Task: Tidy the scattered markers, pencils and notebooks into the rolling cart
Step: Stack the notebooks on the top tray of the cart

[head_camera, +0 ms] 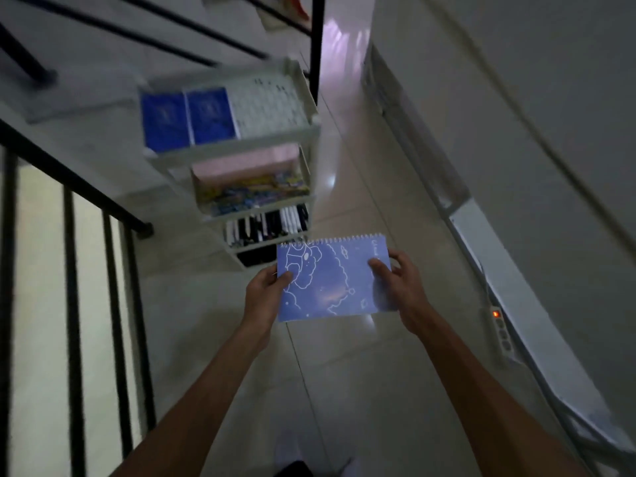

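While the rolling cart (pixel 237 160) stood ahead and slightly left, a blue spiral notebook (pixel 332 280) was held flat over the floor (pixel 344 373), just short of the lowest tier. Left hand (pixel 266 287) fingers were pinched on the left short edge, right hand (pixel 399 280) fingers curled round the right one. Long axis ran left-right, spiral side toward the cart. Top tray already carried two blue notebooks (pixel 187 115), with bare tray to their right. Judged: a lift up and forward was needed; neither hand was clearly nearer.
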Demonstrator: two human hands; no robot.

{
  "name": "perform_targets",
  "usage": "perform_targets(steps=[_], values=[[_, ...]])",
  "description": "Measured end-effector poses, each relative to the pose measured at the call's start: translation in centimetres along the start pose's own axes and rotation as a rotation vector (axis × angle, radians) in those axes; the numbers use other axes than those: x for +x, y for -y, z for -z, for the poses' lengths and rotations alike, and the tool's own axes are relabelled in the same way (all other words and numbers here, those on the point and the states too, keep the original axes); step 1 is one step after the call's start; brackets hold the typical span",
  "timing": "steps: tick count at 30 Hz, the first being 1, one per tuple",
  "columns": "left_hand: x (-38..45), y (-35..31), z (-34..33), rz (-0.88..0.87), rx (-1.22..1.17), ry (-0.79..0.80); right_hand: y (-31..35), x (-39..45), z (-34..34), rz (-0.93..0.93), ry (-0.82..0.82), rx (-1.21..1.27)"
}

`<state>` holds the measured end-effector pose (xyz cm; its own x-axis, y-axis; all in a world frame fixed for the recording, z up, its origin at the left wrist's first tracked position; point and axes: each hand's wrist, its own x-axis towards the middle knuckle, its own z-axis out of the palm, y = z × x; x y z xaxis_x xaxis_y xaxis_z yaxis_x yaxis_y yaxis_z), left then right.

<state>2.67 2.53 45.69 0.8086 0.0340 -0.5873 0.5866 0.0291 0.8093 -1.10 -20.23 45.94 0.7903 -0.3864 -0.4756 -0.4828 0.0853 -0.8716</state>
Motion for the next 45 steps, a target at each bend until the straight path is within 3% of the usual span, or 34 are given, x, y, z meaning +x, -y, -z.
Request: perform_targets(steps=[7, 16, 20, 23, 27, 32, 45], values=[[1.3, -12.7, 1.6, -0.207, -0.024, -0.232, 13.9, 3.3, -5.5, 0.139, 0.086, 0.060], [9.0, -22.2, 2.9, -0.412, 0.126, -0.548, 22.8, 13.1, -11.9, 0.235, 0.191, 0.015], [12.3, -23.4, 5.4, -0.432, 0.266, -0.712, 24.4, 16.5, -14.7, 0.261, 0.161, -0.063], [14.1, -23.5, 7.6, -0.318, 0.519, -0.788, 24.6, 18.5, -16.9, 0.258, 0.178, -0.110], [16.4, -22.3, 10.0, -0.211, 0.567, -0.686, 24.4, 20.3, -19.2, 0.262, 0.152, -0.149], [17.0, -20.8, 10.2, -0.218, 0.361, -0.518, 23.5, 21.5, -20.0, 0.295, 0.098, -0.274], [17.9, -19.5, 10.4, -0.345, 0.281, -0.511, 23.3, 20.4, -21.4, 0.439, 0.043, -0.728]])
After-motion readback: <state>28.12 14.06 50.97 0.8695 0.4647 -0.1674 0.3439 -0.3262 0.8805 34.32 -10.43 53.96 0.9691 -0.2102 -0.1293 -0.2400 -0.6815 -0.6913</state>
